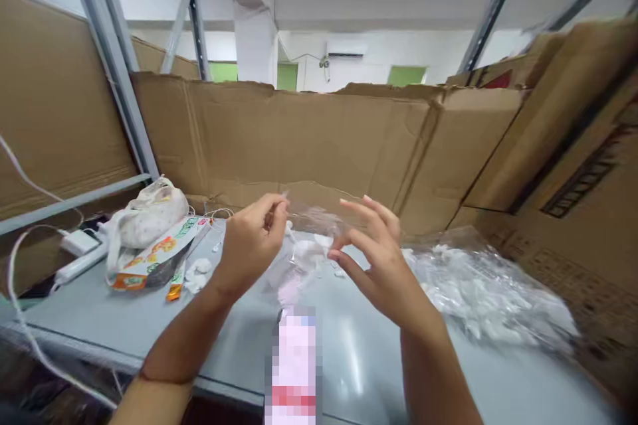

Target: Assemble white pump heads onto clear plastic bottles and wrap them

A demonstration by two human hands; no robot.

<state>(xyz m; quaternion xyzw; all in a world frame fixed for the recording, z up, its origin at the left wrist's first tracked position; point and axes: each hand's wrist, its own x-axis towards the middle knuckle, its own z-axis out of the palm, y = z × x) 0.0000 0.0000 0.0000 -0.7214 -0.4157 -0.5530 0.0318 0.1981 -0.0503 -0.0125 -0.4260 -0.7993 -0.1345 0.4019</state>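
Observation:
A clear plastic bag (314, 216) hangs between my two hands above the table, with something whitish showing in or behind its lower part. My left hand (256, 232) is closed, its thumb and fingers pinching the bag's upper left edge. At the bag's right side, thumb and index finger of my right hand (376, 259) come together on the film while the other fingers stay raised. Below the bag, a phone-like object with a pixelated face (294, 365) stands near the table's front edge. Small white pieces (339, 272) lie behind the hands.
To the right rests a large clear bag of white items (488, 285). On the left are a white cloth-like bag (154, 212), a printed snack box (164, 252), crumpled white tissue (198, 274) and a power strip (82, 262) with cables. Cardboard walls (309, 139) enclose the table (234, 358).

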